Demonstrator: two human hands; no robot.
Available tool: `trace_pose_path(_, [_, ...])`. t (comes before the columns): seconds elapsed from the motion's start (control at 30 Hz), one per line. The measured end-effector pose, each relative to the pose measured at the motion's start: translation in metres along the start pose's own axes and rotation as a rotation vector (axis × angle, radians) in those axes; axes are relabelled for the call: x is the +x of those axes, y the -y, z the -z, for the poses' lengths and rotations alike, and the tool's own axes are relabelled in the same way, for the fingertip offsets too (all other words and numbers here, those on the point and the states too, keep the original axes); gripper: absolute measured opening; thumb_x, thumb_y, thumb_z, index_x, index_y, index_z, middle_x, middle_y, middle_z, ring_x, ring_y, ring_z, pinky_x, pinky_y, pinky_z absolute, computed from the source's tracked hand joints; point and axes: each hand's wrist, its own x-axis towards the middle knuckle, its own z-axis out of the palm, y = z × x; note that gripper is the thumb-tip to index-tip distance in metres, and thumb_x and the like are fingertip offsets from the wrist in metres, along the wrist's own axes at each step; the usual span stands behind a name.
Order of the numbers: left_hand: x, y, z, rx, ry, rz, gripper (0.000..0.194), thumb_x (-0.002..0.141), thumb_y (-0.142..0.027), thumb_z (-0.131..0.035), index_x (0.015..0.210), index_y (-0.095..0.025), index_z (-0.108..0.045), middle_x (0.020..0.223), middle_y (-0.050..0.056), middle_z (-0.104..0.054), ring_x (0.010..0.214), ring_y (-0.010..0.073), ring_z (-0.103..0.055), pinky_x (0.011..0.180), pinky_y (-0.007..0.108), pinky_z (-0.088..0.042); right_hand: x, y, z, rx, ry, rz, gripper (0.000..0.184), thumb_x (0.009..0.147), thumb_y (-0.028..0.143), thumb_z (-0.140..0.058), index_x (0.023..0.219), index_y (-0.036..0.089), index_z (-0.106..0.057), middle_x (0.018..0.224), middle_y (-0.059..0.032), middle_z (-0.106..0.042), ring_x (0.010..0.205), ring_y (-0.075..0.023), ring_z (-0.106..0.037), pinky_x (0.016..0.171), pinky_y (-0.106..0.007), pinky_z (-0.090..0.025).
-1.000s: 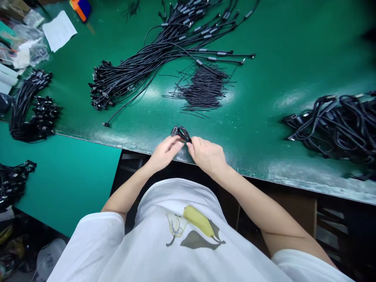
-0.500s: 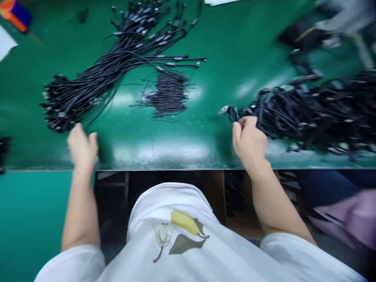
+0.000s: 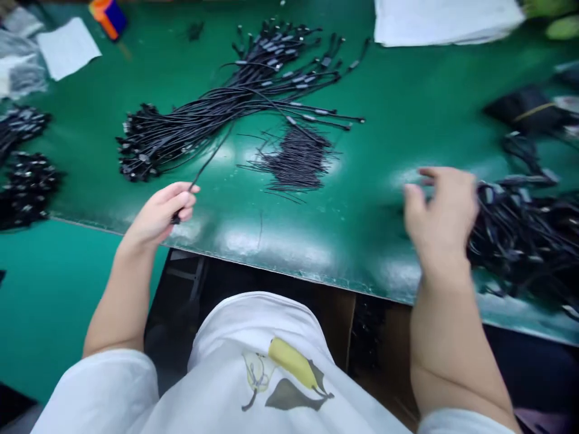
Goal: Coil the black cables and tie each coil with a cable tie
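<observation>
My left hand (image 3: 160, 214) is closed round the near end of one black cable (image 3: 205, 163) that runs back into a long bundle of straight black cables (image 3: 217, 111) on the green table (image 3: 398, 114). My right hand (image 3: 441, 208) is blurred by motion at the left edge of a heap of coiled black cables (image 3: 525, 235). Its fingers are spread and nothing shows in it. Between the hands lies a small pile of thin black ties (image 3: 296, 160).
More black cable bundles (image 3: 25, 175) lie at the far left. A white paper sheet (image 3: 67, 45) and an orange-and-blue object (image 3: 107, 15) sit at the back left. White sheets (image 3: 446, 21) lie at the back right. The table's front edge (image 3: 280, 262) runs across before my body.
My left hand has closed on a single cable from the long bundle. My right hand has let go of the coiled cable at the right heap and now has spread fingers.
</observation>
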Motion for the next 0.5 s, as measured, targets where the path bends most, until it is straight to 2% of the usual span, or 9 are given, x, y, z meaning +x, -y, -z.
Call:
trace_pose_path(0.07, [-0.005, -0.018, -0.025, -0.084, 0.050, -0.020, 0.033, 0.078, -0.034, -0.078, 0.097, -0.011, -0.065, 0.061, -0.007, -0.038, 0.049, 0.0025, -0.035, 0.046, 0.017, -0.028, 0.011, 0.073, -0.021, 0.283, 0.232, 0.207, 0.050, 0.092, 0.031, -0.056, 0.141, 0.022, -0.048, 0.130, -0.0171, -0.059, 0.087, -0.0239, -0.066, 0.090, -0.047, -0.051])
trace_pose_path(0.1, [-0.008, -0.028, -0.035, -0.109, 0.085, -0.029, 0.033, 0.079, -0.036, -0.078, 0.096, -0.011, -0.064, 0.059, -0.008, -0.036, 0.048, 0.0023, -0.033, 0.045, 0.016, -0.026, 0.018, 0.110, -0.036, 0.380, 0.346, 0.321, 0.059, 0.091, 0.030, -0.057, 0.147, 0.022, -0.041, 0.139, -0.0173, -0.053, 0.085, -0.0213, -0.066, 0.088, -0.044, -0.053])
trace_pose_path(0.17, [-0.018, -0.049, -0.050, -0.138, 0.172, -0.040, 0.034, 0.081, -0.038, -0.076, 0.096, -0.010, -0.064, 0.058, -0.008, -0.035, 0.046, 0.0020, -0.030, 0.044, 0.016, -0.025, 0.040, 0.176, -0.071, 0.452, 0.425, 0.517, 0.064, 0.091, 0.028, -0.055, 0.152, 0.022, -0.034, 0.150, -0.0161, -0.043, 0.095, -0.0220, -0.065, 0.090, -0.042, -0.053])
trace_pose_path(0.23, [-0.034, -0.069, -0.052, -0.167, 0.224, -0.080, 0.031, 0.085, -0.037, -0.072, 0.098, -0.010, -0.064, 0.057, -0.008, -0.033, 0.044, 0.0016, -0.028, 0.043, 0.015, -0.025, 0.075, 0.227, -0.106, 0.417, 0.455, 0.617, 0.054, 0.093, 0.025, -0.053, 0.145, 0.017, -0.045, 0.146, -0.0161, -0.048, 0.110, -0.0252, -0.061, 0.099, -0.041, -0.049])
trace_pose_path(0.3, [-0.051, -0.084, -0.042, -0.210, 0.200, -0.137, 0.024, 0.089, -0.033, -0.066, 0.099, -0.012, -0.064, 0.056, -0.009, -0.029, 0.042, 0.0014, -0.025, 0.042, 0.015, -0.025, 0.120, 0.262, -0.128, 0.260, 0.553, 0.551, 0.033, 0.093, 0.018, -0.050, 0.122, 0.009, -0.064, 0.126, -0.0181, -0.062, 0.114, -0.0273, -0.059, 0.103, -0.041, -0.045])
trace_pose_path(0.37, [-0.066, -0.089, -0.024, -0.266, 0.128, -0.195, 0.020, 0.091, -0.032, -0.064, 0.097, -0.014, -0.063, 0.054, -0.010, -0.027, 0.040, 0.0015, -0.023, 0.041, 0.014, -0.027, 0.167, 0.285, -0.126, 0.188, 0.547, 0.406, 0.023, 0.093, 0.012, -0.051, 0.106, 0.004, -0.069, 0.116, -0.0185, -0.068, 0.114, -0.0264, -0.060, 0.105, -0.041, -0.043])
trace_pose_path(0.4, [-0.072, -0.088, -0.013, -0.292, 0.094, -0.210, 0.020, 0.090, -0.033, -0.065, 0.095, -0.015, -0.063, 0.054, -0.010, -0.028, 0.040, 0.0015, -0.024, 0.040, 0.014, -0.028, 0.187, 0.293, -0.116, 0.216, 0.489, 0.344, 0.022, 0.094, 0.010, -0.051, 0.105, 0.003, -0.068, 0.116, -0.0175, -0.068, 0.114, -0.0235, -0.060, 0.106, -0.039, -0.042])
trace_pose_path(0.47, [-0.078, -0.077, 0.007, -0.338, 0.038, -0.211, 0.022, 0.086, -0.036, -0.071, 0.089, -0.016, -0.062, 0.055, -0.009, -0.033, 0.042, 0.0021, -0.032, 0.042, 0.013, -0.033, 0.212, 0.301, -0.086, 0.360, 0.324, 0.259, 0.026, 0.101, 0.010, -0.041, 0.111, 0.002, -0.064, 0.123, -0.0136, -0.067, 0.117, -0.0144, -0.056, 0.109, -0.032, -0.039])
trace_pose_path(0.5, [-0.080, -0.069, 0.016, -0.351, 0.021, -0.194, 0.024, 0.083, -0.037, -0.074, 0.086, -0.017, -0.061, 0.056, -0.008, -0.037, 0.045, 0.0028, -0.038, 0.043, 0.013, -0.037, 0.216, 0.300, -0.068, 0.422, 0.261, 0.231, 0.034, 0.104, 0.013, -0.030, 0.116, 0.003, -0.060, 0.127, -0.0106, -0.065, 0.119, -0.0093, -0.053, 0.110, -0.028, -0.037])
